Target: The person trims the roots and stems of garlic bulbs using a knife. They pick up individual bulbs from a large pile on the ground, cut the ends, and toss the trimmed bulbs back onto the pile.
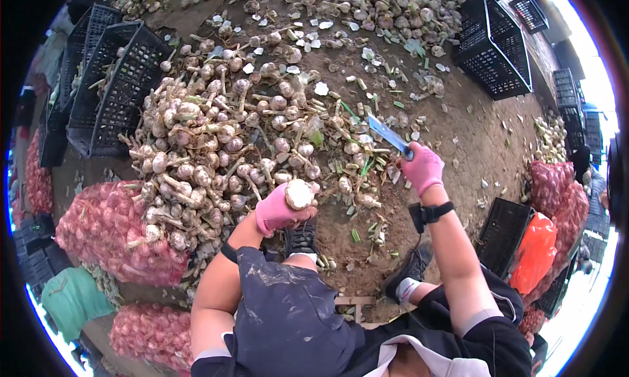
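Observation:
In a pink glove, my left hand (282, 208) holds a garlic bulb (299, 194) above my shoe, a pale, flat face of the bulb turned up. My right hand (424, 168), also gloved in pink, grips the handle of a knife (389, 135) whose broad metal blade points up and to the left. The two hands are well apart. A large heap of garlic bulbs with stalks (211, 141) lies on the ground in front of and left of my left hand. Cut stalk pieces (363, 168) and green scraps are strewn below the knife.
Black plastic crates (123, 89) stand at the left, and another crate (494, 47) is at the upper right. Red mesh sacks of garlic (118, 232) lie at the left. A black crate (505, 237) and an orange plastic bag (534, 251) are at my right. More garlic (408, 13) lies farther off.

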Demonstrator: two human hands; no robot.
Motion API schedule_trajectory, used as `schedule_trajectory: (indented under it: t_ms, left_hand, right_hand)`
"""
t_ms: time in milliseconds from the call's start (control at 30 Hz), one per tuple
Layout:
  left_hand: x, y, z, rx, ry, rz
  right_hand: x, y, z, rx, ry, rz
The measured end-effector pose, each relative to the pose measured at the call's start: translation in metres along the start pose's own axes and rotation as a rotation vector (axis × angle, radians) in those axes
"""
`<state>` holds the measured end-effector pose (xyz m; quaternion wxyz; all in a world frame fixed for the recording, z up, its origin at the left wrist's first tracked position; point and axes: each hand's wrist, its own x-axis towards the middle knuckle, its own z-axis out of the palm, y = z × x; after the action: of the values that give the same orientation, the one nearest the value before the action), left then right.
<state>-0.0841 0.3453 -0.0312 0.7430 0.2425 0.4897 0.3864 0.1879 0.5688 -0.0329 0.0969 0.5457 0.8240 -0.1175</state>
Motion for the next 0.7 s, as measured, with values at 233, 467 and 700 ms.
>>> schedule_trajectory:
  t_ms: [233, 467, 700]
  left_hand:
    - [0.021, -0.008, 0.001, -0.168, -0.124, 0.085]
    - [0.028, 0.012, 0.005, 1.185, -0.137, 0.573]
    - [0.016, 0.026, 0.016, 1.01, -0.213, 0.764]
  right_hand:
    - [-0.04, -0.007, 0.038, 0.362, -0.025, -0.061]
    - [-0.052, -0.037, 0.042, 0.82, -0.389, -0.097]
    - [-0.063, -0.09, -0.022, 0.926, -0.01, -0.67]
